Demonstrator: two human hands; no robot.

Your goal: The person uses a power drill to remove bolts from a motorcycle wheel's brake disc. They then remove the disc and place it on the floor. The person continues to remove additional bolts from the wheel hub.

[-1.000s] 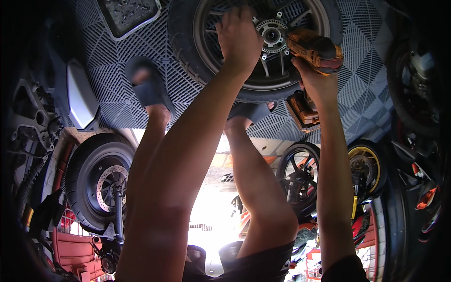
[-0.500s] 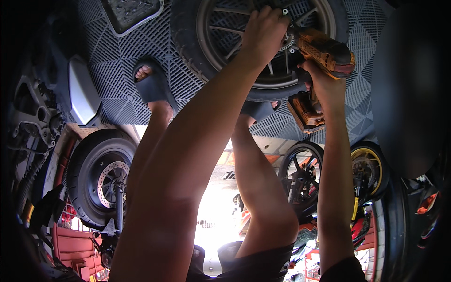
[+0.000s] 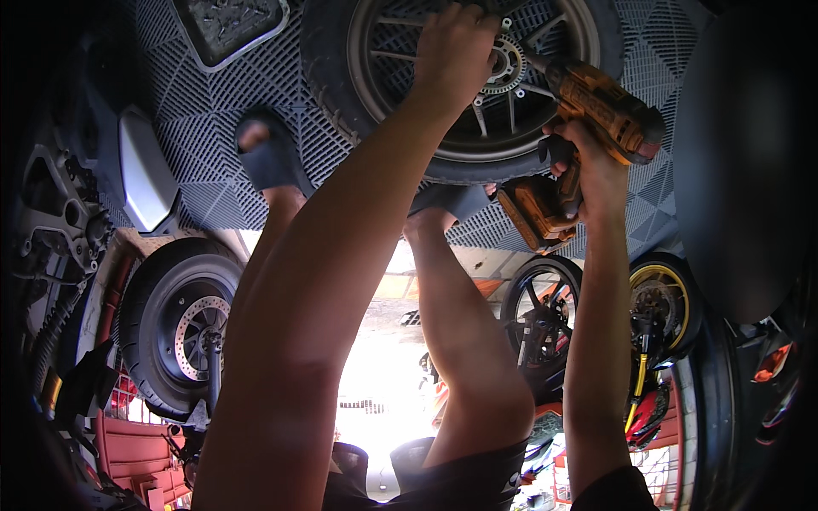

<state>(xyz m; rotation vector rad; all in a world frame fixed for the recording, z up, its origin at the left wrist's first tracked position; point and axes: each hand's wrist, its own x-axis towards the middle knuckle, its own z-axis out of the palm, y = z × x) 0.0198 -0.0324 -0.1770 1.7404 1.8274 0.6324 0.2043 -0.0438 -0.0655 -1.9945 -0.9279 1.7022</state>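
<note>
A motorcycle wheel (image 3: 460,168) with a black tyre and thin spokes lies flat on the floor in front of me. At its centre sits a toothed ring (image 3: 515,75) around the hub, with small bolt lugs about it. My left hand (image 3: 458,55) is closed over the hub's left side, its fingertips curled down; whatever they hold is hidden. My right hand (image 3: 592,166) grips an orange and black cordless drill (image 3: 609,111) by its handle. The drill's nose points at the hub from the right, a little apart from the ring.
A metal tray (image 3: 277,34) with small parts lies on the grey grid floor tiles (image 3: 196,111) at far left. My sandalled feet flank the wheel's near side. Another wheel with a drilled brake disc (image 3: 192,336) stands at left; motorcycle wheels (image 3: 545,302) stand at right.
The drill has drawn back to the right, off the hub, and its body is tilted more. My left hand has shifted slightly left, so more of the toothed ring shows.
</note>
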